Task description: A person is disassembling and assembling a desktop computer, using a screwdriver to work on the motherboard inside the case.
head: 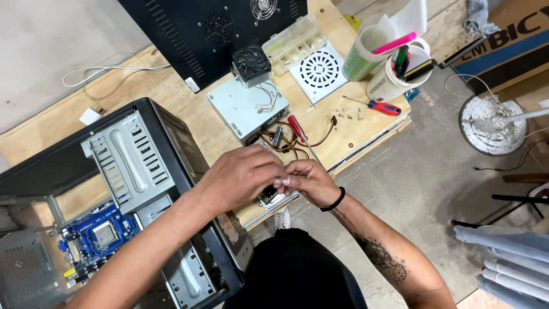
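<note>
Both hands, left hand point(243, 174) and right hand point(309, 180), pinch perhaps a small metal part point(269, 194).

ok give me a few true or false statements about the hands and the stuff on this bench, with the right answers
1. Both hands meet over the near edge of the wooden board. True: the left hand and right hand touch there, around a small part that is mostly hidden.
2. The right wrist is bare. False: it wears a black band.
3. The open computer case lies to the person's left, with a blue motherboard inside. True.
4. A cooling fan sits on the grey power supply. True.
5. The red-handled screwdriver is in the left hand's grip. False: it lies loose on the board, beyond the hands.
</note>
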